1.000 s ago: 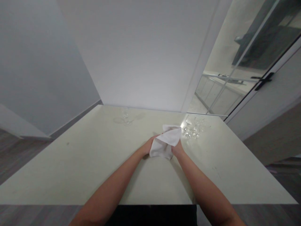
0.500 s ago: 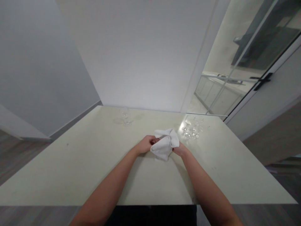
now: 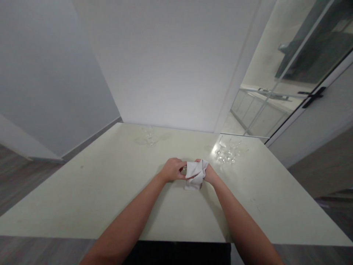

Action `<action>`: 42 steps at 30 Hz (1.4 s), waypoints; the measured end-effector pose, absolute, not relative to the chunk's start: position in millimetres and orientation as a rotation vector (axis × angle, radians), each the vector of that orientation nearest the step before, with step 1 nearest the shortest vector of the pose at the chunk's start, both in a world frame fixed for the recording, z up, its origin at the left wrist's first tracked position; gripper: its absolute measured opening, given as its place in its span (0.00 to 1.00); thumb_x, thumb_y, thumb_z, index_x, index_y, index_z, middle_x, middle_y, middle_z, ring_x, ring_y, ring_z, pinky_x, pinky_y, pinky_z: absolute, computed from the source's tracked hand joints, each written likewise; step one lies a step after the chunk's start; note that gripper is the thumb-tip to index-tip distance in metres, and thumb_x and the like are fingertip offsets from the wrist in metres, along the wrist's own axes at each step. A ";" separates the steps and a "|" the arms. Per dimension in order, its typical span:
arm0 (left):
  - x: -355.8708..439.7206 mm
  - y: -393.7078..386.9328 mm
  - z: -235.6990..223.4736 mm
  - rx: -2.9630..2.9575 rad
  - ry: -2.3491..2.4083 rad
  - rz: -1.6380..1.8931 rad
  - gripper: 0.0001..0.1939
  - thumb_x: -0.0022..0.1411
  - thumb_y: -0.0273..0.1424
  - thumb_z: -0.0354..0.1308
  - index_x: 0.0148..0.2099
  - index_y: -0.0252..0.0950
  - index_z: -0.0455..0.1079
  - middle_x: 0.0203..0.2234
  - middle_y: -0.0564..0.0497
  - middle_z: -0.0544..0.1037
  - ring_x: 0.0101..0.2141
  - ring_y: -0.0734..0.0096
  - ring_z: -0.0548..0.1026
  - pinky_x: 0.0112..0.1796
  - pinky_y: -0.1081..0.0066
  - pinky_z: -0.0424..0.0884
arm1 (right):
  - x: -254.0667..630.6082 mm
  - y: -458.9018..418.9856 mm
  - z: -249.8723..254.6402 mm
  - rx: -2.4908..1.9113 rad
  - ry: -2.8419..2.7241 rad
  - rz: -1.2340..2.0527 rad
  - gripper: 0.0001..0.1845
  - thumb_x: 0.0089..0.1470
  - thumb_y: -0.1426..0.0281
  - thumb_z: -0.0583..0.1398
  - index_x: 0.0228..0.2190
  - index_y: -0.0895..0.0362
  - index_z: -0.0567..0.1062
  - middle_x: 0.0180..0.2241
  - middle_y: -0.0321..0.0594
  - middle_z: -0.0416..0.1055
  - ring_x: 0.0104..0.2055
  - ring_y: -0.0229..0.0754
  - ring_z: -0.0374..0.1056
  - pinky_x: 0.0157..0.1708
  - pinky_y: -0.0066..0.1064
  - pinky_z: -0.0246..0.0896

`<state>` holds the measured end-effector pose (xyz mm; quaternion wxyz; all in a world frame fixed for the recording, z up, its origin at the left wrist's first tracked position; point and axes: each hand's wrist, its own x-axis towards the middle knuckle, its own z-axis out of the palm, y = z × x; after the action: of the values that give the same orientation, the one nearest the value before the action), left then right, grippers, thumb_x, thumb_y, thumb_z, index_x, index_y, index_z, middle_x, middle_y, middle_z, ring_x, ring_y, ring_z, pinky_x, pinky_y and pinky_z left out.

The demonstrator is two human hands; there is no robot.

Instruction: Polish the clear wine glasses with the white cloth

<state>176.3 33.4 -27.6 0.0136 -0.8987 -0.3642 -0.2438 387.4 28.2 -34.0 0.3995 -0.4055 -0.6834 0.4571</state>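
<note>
My left hand (image 3: 173, 169) is closed on a clear glass (image 3: 183, 170), of which only a small shiny part shows between the fingers. A white cloth (image 3: 195, 170) wraps around the other end of the glass and hides its shape. My right hand (image 3: 209, 173) grips the cloth from the right, with most of its fingers behind the fabric. Both hands meet just above the middle of the table.
A stemmed glass (image 3: 149, 136) stands near the back left of the pale table (image 3: 110, 191). Several clear glasses (image 3: 228, 151) are clustered at the back right, close to my right hand. A white wall (image 3: 171, 66) rises behind the table, and a glass-paned door with a black handle (image 3: 313, 97) is at the right.
The cloth has gone from loosely spread to wrapped more tightly around the glass. My right hand has come up over it, and part of the glass now shows beside my left fingers.
</note>
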 end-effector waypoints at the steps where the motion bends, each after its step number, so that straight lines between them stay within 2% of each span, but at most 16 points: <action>1: 175.3 33.6 -27.8 -2.797 -1.138 -0.770 0.16 0.52 0.46 0.61 0.28 0.38 0.69 0.18 0.53 0.72 0.23 0.70 0.69 0.28 0.71 0.58 | 387.1 27.2 -32.0 -1.025 -1.751 1.151 0.13 0.34 0.66 0.66 0.23 0.56 0.68 0.22 0.31 0.66 0.27 0.37 0.59 0.29 0.28 0.55; 11: 177.7 33.7 -27.4 -2.901 -1.190 -0.647 0.14 0.51 0.43 0.63 0.28 0.37 0.69 0.19 0.53 0.72 0.24 0.69 0.70 0.30 0.71 0.58 | 386.6 26.0 -35.0 -1.014 -1.685 1.180 0.13 0.36 0.68 0.66 0.27 0.56 0.69 0.24 0.31 0.66 0.26 0.36 0.58 0.27 0.27 0.55; 18: 169.1 38.4 -26.8 -2.873 -1.216 -0.723 0.20 0.52 0.50 0.63 0.26 0.38 0.67 0.19 0.51 0.72 0.25 0.69 0.70 0.30 0.71 0.58 | 383.3 24.0 -31.8 -0.993 -1.710 1.130 0.07 0.39 0.67 0.63 0.23 0.52 0.69 0.26 0.36 0.70 0.31 0.43 0.64 0.40 0.36 0.64; 25: 170.2 37.9 -24.8 -2.829 -1.174 -0.619 0.22 0.50 0.53 0.63 0.27 0.37 0.69 0.20 0.50 0.74 0.25 0.67 0.71 0.31 0.69 0.59 | 384.4 24.6 -35.7 -0.976 -1.673 1.294 0.16 0.35 0.69 0.65 0.30 0.56 0.70 0.26 0.32 0.71 0.28 0.37 0.62 0.31 0.27 0.58; 29: 171.8 39.3 -28.0 -2.846 -1.171 -0.538 0.22 0.48 0.52 0.65 0.29 0.37 0.69 0.21 0.50 0.74 0.26 0.66 0.72 0.31 0.69 0.59 | 387.5 26.2 -37.3 -0.991 -1.714 1.286 0.16 0.35 0.68 0.66 0.31 0.56 0.71 0.27 0.34 0.71 0.29 0.38 0.63 0.32 0.28 0.59; 35: 171.6 40.9 -31.3 -2.823 -1.046 -0.565 0.23 0.53 0.53 0.60 0.30 0.37 0.69 0.22 0.49 0.74 0.27 0.66 0.72 0.32 0.69 0.60 | 389.8 27.4 -40.8 -0.956 -1.741 1.231 0.13 0.36 0.64 0.66 0.27 0.54 0.72 0.28 0.38 0.72 0.33 0.43 0.65 0.37 0.34 0.63; 39: 171.0 40.8 -31.9 -2.808 -0.951 -0.684 0.22 0.58 0.52 0.55 0.30 0.37 0.69 0.23 0.46 0.75 0.28 0.65 0.72 0.34 0.67 0.61 | 387.0 25.5 -39.0 -1.000 -1.643 1.277 0.11 0.40 0.63 0.65 0.26 0.55 0.73 0.26 0.39 0.73 0.31 0.44 0.66 0.38 0.36 0.64; 42: 170.5 40.9 -32.7 -2.808 -0.986 -0.755 0.23 0.58 0.54 0.55 0.29 0.37 0.68 0.22 0.47 0.74 0.28 0.66 0.72 0.34 0.67 0.61 | 383.2 23.7 -35.4 -0.977 -1.670 1.286 0.10 0.40 0.63 0.65 0.26 0.56 0.75 0.26 0.40 0.74 0.32 0.45 0.68 0.41 0.38 0.65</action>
<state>170.5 40.9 -32.7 0.0355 -0.9140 -0.3209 -0.2458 383.2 23.7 -35.4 0.3981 -0.3857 -0.6595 0.5077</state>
